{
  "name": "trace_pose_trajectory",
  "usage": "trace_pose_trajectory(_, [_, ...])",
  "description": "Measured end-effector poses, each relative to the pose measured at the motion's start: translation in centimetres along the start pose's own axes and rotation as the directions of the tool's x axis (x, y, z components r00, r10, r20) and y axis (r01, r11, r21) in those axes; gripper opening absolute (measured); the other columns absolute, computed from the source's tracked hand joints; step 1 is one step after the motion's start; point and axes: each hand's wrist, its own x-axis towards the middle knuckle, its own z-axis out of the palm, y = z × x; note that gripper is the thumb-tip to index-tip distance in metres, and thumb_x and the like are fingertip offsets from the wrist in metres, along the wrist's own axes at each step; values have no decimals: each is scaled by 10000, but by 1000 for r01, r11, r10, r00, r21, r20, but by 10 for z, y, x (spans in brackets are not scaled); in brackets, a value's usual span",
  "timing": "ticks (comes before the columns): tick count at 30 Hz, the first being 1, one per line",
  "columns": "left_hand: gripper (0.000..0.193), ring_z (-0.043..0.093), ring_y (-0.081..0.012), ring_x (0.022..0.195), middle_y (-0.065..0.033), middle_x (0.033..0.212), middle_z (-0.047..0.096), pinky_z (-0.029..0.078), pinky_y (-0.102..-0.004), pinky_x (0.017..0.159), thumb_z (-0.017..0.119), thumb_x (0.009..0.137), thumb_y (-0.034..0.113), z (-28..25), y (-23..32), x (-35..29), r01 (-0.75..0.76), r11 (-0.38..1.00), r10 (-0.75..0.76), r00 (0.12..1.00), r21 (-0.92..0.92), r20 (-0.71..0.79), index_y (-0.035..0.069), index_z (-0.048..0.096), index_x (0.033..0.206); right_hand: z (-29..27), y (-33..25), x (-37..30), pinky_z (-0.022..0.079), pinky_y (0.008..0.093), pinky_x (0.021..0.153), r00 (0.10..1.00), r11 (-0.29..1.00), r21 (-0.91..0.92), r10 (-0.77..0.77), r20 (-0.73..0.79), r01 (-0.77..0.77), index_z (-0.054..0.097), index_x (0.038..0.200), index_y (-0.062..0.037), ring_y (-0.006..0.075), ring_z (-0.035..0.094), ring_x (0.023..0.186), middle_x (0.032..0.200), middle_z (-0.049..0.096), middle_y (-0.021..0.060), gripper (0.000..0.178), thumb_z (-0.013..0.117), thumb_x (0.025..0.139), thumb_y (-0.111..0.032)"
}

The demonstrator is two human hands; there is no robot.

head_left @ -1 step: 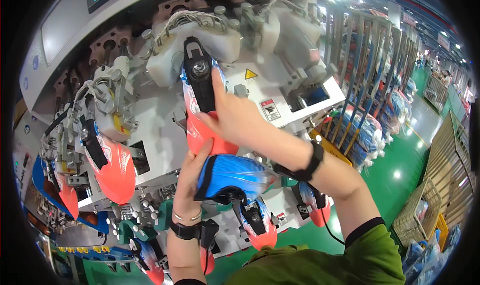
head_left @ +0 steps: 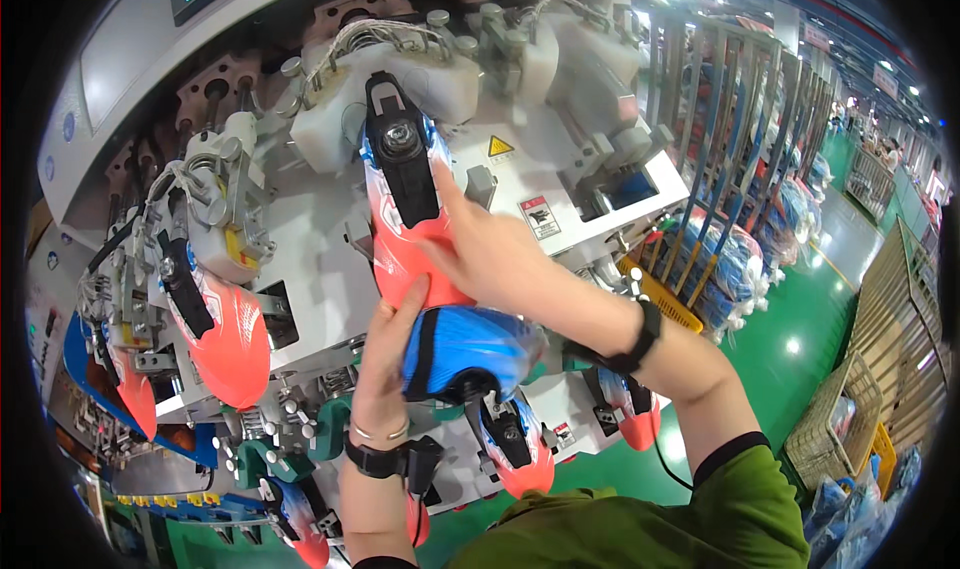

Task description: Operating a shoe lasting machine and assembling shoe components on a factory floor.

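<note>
Looking down in the head view, one sees a coral-toed shoe [head_left: 398, 237] at the upper middle of the frame, its heel up beside the white pads [head_left: 330, 134] and its rounded toe toward the middle of the frame. Its long axis runs nearly top to bottom, the toe end leaning slightly right. The right hand [head_left: 495, 254] comes in from the lower right and lies against the shoe's right flank, thumb and index finger spread; the other fingers are out of sight, so whether it grasps or merely rests there cannot be told. The left hand [head_left: 388, 329] reaches up from below, its thumb at the toe's lower left; it is the nearer hand to the tip, the right nearer to the middle. Just beneath the toe, right of the left palm, sits a blue upper [head_left: 478, 344] with a black band, lying more crosswise. How firmly the left fingers hold it, if at all, is hidden. Another coral-toed shoe [head_left: 232, 344] stands at the left of the frame, well apart from both hands.
</note>
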Motion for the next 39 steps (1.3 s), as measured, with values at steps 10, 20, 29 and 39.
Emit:
trace_pose_trajectory(10, [284,595,-111,853,-44,1012,613,475,-236,725,528,888,221,9,-22,12,-96,995,95,995,-32,-21,30,555,1098,15,141,-125,468,374,532,922,922,-322,300,246,-215,652,706,-125,285,597,594,652,611,87,196,628,743,-316])
trace_pose_trajectory(20, [351,617,-158,811,-95,947,623,501,-276,681,535,876,313,28,-32,-19,-59,987,40,991,-151,-131,-13,582,997,-55,35,-193,432,422,792,983,971,225,-34,-178,75,555,1038,-93,310,540,967,1098,516,152,609,776,578,-427])
trace_pose_trajectory(29, [397,488,-143,1004,-82,997,571,385,-318,872,375,939,360,61,-72,-40,70,907,-13,990,-414,139,25,450,1140,-59,65,-147,313,396,978,941,974,221,37,-335,40,187,1329,7,295,410,1154,1256,371,213,1104,842,484,-265])
trace_pose_trajectory(39, [152,556,-161,668,-84,712,564,442,-269,650,443,900,103,9,-66,-80,44,968,-74,991,247,115,-23,529,907,-123,176,92,502,368,750,871,685,-571,478,-116,-452,357,1140,42,337,604,888,963,572,199,897,798,509,-418])
